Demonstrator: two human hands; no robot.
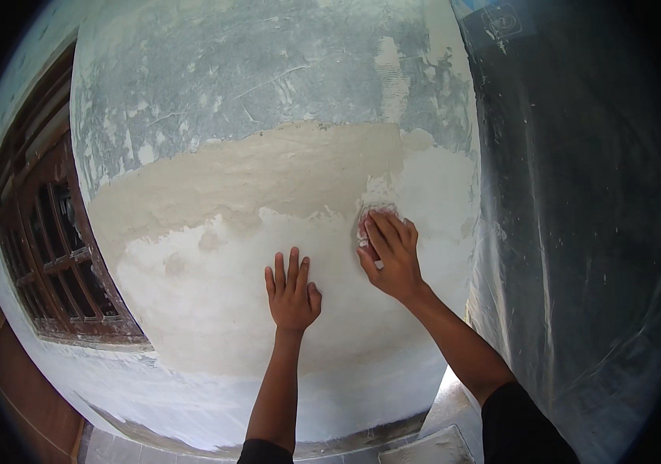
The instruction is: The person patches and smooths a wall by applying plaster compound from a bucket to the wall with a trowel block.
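Note:
In front of me is a wall (214,301) with a rough grey upper part, a beige band below it and smooth white filler lower down. My left hand (293,295) lies against the white part, its fingers stretched out and nothing held in it. Up and to the right, my right hand (394,251) presses a small pinkish-red pad (363,232) to the wall. White paste is smeared along the pad's edge and on the wall around it. My fingers cover most of the pad, so I cannot tell exactly what it is.
A brown wooden window frame with bars (63,263) is set in the wall at the left. Dark, creased plastic sheeting (578,232) hangs along the right side. Low down near my right forearm is a pale, flat, tray-like thing (431,448) beside grey floor tiles (121,448).

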